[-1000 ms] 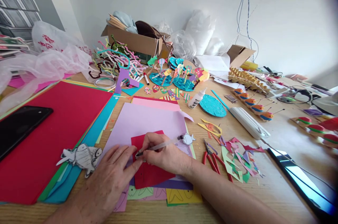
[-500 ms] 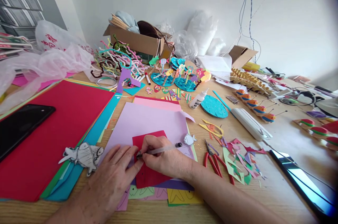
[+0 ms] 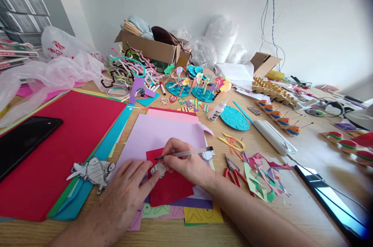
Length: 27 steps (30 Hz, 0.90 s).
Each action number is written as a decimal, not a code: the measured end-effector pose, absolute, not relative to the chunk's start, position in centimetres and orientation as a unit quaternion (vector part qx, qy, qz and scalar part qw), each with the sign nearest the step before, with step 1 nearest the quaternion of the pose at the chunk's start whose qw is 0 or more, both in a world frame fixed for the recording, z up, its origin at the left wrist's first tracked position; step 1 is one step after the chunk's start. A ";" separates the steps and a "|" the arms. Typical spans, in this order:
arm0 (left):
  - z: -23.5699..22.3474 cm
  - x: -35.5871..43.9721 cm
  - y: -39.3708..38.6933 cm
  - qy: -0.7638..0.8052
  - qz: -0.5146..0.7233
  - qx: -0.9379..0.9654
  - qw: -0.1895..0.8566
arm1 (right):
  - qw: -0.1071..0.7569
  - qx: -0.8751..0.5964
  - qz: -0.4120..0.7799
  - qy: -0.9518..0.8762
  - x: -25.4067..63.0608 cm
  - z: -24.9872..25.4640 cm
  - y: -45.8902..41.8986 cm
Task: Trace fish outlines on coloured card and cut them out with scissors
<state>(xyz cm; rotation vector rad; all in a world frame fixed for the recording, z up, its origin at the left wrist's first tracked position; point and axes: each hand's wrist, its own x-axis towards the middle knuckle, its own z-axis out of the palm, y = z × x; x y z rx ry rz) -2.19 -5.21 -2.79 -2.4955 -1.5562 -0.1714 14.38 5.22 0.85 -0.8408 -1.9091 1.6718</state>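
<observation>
While the left hand (image 3: 124, 196) lies flat pinning a small grey paper fish cutout (image 3: 158, 169) onto red card (image 3: 170, 186), right hand (image 3: 186, 163) pinches a clear pen (image 3: 186, 153); cutout looks light, flimsy, best pressed mid-body.

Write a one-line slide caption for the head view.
Right hand holds a pen above a red paper square while left hand pins a small fish cutout on it.

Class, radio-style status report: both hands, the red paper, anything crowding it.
Right hand grips pen, tip above red paper. Left hand pins small fish cutout on it. Red-handled scissors and scraps lie close right.
</observation>
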 end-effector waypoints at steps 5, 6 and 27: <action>-2.7 -2.0 -4.8 -0.532 -0.043 -0.840 0.096 | 0.285 -0.332 0.498 -0.748 15.9 2.1 4.9; -2.4 -2.0 -4.7 -0.533 -0.044 -0.840 0.091 | 0.287 -0.339 0.483 -0.754 16.2 2.0 4.7; 2.6 -1.4 1.2 -0.499 0.011 -0.852 -0.157 | 0.182 -0.393 0.127 -0.893 18.5 -1.0 2.0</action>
